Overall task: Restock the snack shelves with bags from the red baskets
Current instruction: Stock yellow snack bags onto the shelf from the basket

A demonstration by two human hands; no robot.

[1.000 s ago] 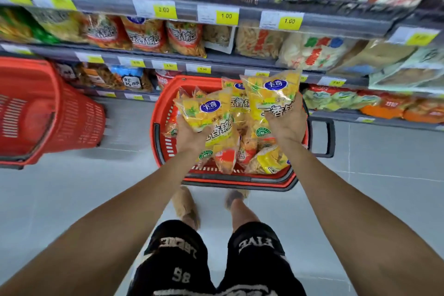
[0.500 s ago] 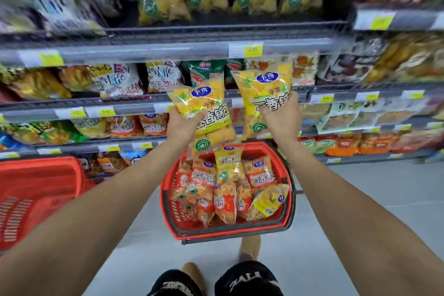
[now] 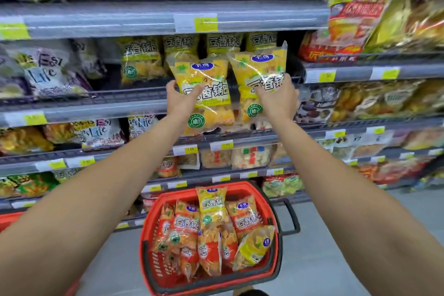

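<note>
Stood in shop aisle on grey tiled floor (image 3: 336, 259). Found red basket (image 3: 147, 230) on floor nearest, below forearms, black handle (image 3: 292, 218) swung out to R. Packed w/ orange and yellow snack bags (image 3: 211, 230), most standing on end, one yellow tilted in R corner. Glimpsed rim of 2nd red basket (image 3: 7, 220) at L edge; contents not visible.

Further out, both arms stretched fwd toward shelving. L hand (image 3: 181, 101) clamped on L yellow bag (image 3: 206, 89), thumb across front, fingers round its L edge. R hand (image 3: 280, 98) clamped on R yellow bag (image 3: 260, 67), thumb on front, fingers wrapped behind its R edge. Held side by side in air, just in front of matching stock; inner edges close or touching, cannot tell which. Long axis near vertical on both, top seal up, printed face toward camera. R bag leaning slightly, top to R.

Behind, noted row of same yellow bags (image 3: 141, 60) upright on shelf (image 3: 96, 109), wire rail (image 3: 132, 92) along front lip. Seen dark gap (image 3: 292, 55) at R end of row, next to adjoining R bay (image 3: 360, 72). Noted price strip w/ yellow tag (image 3: 205, 22) close above bag tops, limiting headroom. White bags (image 3: 48, 72) to L of row. Upper shelves blurred, labels unreadable.
</note>
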